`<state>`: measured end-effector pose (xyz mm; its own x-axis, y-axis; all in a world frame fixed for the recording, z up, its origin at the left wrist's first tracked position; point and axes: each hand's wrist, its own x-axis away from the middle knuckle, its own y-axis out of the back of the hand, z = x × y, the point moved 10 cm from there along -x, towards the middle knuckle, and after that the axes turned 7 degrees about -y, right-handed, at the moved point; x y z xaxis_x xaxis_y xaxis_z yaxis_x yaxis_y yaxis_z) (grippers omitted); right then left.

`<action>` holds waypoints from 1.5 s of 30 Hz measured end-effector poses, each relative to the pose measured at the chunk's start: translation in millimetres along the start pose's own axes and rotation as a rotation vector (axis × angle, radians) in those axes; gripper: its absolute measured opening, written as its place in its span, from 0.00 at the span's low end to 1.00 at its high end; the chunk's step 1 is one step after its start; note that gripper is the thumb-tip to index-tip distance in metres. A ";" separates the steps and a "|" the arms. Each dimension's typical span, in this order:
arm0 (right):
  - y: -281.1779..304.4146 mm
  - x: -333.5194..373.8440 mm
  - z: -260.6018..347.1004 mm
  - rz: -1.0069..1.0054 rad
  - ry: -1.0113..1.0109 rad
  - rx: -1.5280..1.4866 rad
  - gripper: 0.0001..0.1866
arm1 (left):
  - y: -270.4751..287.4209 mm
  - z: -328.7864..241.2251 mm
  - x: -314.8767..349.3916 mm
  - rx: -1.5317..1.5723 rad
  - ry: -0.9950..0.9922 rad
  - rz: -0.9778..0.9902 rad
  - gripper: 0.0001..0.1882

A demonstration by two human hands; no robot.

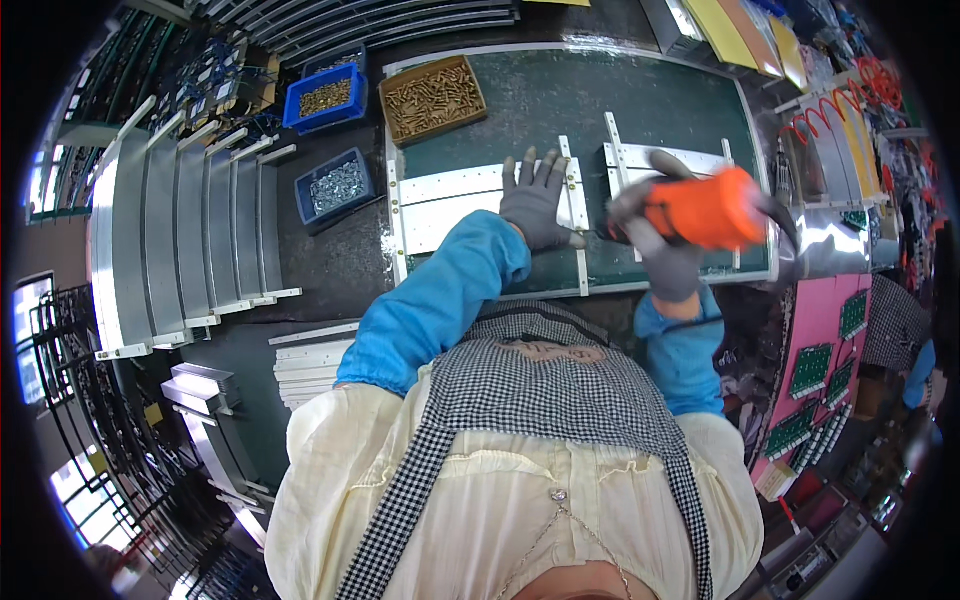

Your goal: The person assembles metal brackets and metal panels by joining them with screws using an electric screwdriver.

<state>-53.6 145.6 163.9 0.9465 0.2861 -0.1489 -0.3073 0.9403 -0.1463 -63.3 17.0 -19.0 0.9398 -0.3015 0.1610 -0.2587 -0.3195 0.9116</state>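
Observation:
My left hand (541,207), in a grey glove, lies with spread fingers on a white metal panel (445,220), close to the cross strip (582,268) at the panel's right end. In my right hand (670,262), also gloved, is an orange power screwdriver (712,212), its body blurred by motion. The tool is held above a second white panel (640,160) with similar cross strips. Its tip points left toward my left hand; whether it touches anything cannot be made out. Both panels rest on a green work mat (650,95).
Beyond the left panel stands a cardboard box (440,128) of brass-coloured screws. Left of it are a blue bin (330,121) of brass pieces and a darker bin (345,213) of silver screws. Stacked metal panels (165,240) stand at left. Green circuit boards (810,370) lie at right.

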 end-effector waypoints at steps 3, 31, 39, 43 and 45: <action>16.7 11.7 36.1 -0.060 0.155 -0.129 0.29 | 6.1 -0.9 0.6 0.020 -0.048 -0.043 0.73; -225.8 -57.2 -42.8 0.147 0.063 -0.376 0.28 | -1.0 224.5 192.8 1.073 0.648 -0.845 0.25; -267.0 -65.7 -68.1 0.228 0.005 -0.236 0.29 | -6.3 230.5 194.2 1.096 0.692 -0.801 0.24; -275.4 -72.1 -71.9 0.228 -0.018 -0.206 0.28 | -2.3 230.5 198.8 1.094 0.716 -0.805 0.25; -277.3 -77.4 -74.1 0.221 -0.034 -0.183 0.28 | 2.7 228.9 200.8 1.086 0.725 -0.818 0.24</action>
<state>-49.0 -151.0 143.5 0.8565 0.4894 -0.1640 -0.5161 0.8065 -0.2886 73.6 -250.0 -70.8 0.7212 0.6611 0.2068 0.6345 -0.7503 0.1856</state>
